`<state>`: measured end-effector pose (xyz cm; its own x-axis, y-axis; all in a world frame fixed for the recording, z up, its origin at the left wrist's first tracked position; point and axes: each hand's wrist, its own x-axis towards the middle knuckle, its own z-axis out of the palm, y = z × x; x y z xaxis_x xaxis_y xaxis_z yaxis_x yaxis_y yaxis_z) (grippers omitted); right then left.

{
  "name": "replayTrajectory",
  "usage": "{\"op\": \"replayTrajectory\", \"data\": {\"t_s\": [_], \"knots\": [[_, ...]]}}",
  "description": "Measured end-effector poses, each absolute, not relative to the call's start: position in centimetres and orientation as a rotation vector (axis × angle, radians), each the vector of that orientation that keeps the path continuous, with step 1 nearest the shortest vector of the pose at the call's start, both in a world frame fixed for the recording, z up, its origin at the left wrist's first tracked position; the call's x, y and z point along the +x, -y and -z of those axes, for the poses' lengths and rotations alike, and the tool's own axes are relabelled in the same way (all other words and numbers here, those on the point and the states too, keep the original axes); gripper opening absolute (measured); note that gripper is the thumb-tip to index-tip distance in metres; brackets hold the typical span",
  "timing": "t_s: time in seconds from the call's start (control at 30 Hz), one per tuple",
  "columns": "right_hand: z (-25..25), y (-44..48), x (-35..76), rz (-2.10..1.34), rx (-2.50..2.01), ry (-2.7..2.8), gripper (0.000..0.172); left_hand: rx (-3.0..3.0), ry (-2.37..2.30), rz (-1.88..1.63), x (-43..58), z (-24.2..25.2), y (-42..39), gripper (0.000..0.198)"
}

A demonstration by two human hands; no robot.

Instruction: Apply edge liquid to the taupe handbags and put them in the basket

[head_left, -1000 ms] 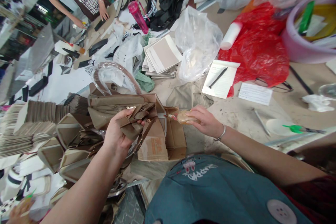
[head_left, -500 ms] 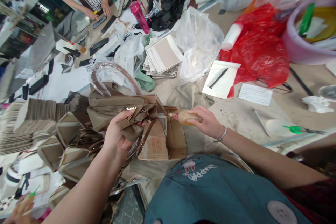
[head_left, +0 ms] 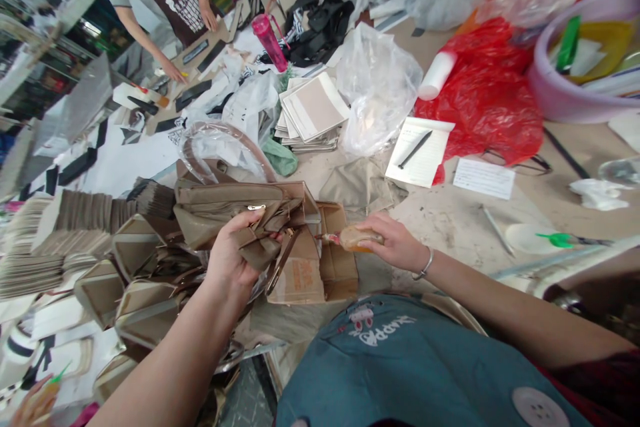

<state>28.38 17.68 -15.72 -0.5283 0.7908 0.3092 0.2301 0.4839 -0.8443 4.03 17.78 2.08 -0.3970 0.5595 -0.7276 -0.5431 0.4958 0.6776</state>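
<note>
My left hand (head_left: 235,247) is closed on the folded taupe fabric of a handbag (head_left: 220,207), whose small metal zipper pull lies beside the thumb. My right hand (head_left: 395,240) is wrapped round a soft squeeze bottle (head_left: 356,238) of amber liquid, which looks like glue. Its narrow tip points left at the bag's open edge; whether it touches cannot be made out. Beneath the bag's right end stands an open cardboard box (head_left: 340,267). A curved brown handle (head_left: 245,140) in clear plastic rises behind the bag.
Several unfinished bags (head_left: 143,310) and stacked taupe panels (head_left: 75,220) crowd the left. Ahead lie beige boards (head_left: 315,107), a notepad (head_left: 420,150) and a red plastic bag (head_left: 485,93). A purple basin (head_left: 545,87) stands far right. A co-worker's hand (head_left: 173,70) is across the table.
My right hand has shifted slightly left and down with the squeeze bottle, its tip nearer the bag's edge. My left hand keeps its hold. The co-worker's hand across the table has moved.
</note>
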Motion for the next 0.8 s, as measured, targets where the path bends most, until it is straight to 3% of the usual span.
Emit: {"op": "replayTrajectory", "data": {"t_s": [0.63,0.8], "knots": [[15.4,-13.7,27.1,-0.807,-1.183,1.834,0.027,0.157,-1.298,-1.221,2.3,-1.1,-14.4,0.016],[16.5,-13.6,26.2,-0.769,-1.327,1.813,0.039,0.104,-1.188,-1.146,2.2,-0.6,-12.7,0.016]]}}
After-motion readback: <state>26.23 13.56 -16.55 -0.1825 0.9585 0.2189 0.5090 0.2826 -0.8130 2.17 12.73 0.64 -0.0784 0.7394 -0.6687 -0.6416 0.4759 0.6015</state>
